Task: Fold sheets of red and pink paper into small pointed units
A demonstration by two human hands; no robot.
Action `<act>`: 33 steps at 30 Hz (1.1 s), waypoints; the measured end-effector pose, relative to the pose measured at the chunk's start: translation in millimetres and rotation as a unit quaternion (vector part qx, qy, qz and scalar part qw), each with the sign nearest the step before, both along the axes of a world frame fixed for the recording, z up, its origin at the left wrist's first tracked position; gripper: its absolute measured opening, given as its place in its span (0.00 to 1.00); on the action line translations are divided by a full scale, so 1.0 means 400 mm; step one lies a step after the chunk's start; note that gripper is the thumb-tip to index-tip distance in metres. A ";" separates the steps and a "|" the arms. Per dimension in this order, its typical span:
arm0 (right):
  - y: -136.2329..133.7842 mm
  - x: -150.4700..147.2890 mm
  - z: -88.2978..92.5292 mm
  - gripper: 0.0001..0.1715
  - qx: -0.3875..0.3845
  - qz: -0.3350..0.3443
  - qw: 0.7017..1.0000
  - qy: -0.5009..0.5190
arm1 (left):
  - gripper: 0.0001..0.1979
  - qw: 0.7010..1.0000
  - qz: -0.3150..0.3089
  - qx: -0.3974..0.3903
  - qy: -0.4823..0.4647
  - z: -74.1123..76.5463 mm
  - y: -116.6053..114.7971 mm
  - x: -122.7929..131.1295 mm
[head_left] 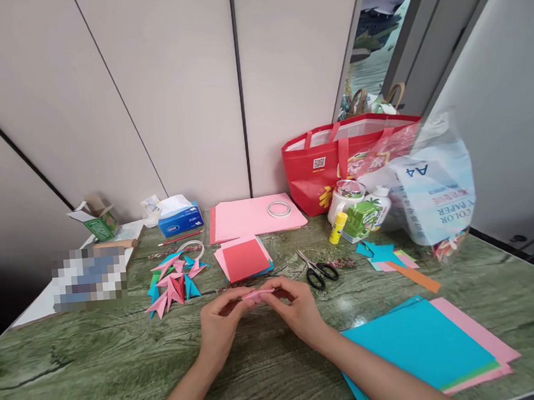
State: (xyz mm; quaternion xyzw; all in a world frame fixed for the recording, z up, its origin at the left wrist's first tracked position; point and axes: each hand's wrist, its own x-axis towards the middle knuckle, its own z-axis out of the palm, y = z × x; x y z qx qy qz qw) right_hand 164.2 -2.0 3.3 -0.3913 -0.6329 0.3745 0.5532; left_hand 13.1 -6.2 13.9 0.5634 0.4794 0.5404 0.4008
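Left hand, right hand: both grips pinch pink paper, seemingly part-folded. Folded pieces heaped on bench; squares unfolded.

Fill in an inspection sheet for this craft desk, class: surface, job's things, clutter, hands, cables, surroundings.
Surface: green wood-grain table, scattered with paper.
Job's things: pink folded paper, pinched between both hands; folded pink and blue pieces to its left; square paper stack behind it.
Clutter: scissors, glue stick, tissue box, red bag, plastic paper bag, blue sheets at right.
Grippers: left hand and right hand both closed on the pink folded paper.
Cables: nothing seen.
Surroundings: pale wall panels behind the table.
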 end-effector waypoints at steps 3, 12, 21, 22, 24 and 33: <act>-0.001 -0.001 -0.001 0.07 0.013 0.001 1.000 -0.009 | 0.04 1.000 -0.007 -0.003 -0.027 -0.007 -0.001 0.000; 0.002 0.001 0.002 0.07 0.013 0.026 0.999 -0.020 | 0.07 0.998 -0.024 -0.049 -0.036 -0.021 0.006 -0.003; 0.002 -0.009 -0.009 0.06 -0.018 0.032 0.999 -0.035 | 0.06 1.000 0.000 -0.009 0.015 -0.010 0.003 -0.002; 0.001 -0.010 -0.011 0.06 -0.023 0.032 0.999 -0.036 | 0.06 1.000 0.000 -0.007 0.019 -0.008 0.002 0.000; 0.001 -0.011 -0.013 0.06 -0.025 0.025 0.999 -0.037 | 0.05 1.000 -0.003 -0.012 0.012 -0.006 -0.001 0.002; 0.001 -0.008 0.000 0.05 0.004 0.008 0.999 -0.053 | 0.03 0.998 -0.040 -0.013 -0.051 -0.021 0.005 0.004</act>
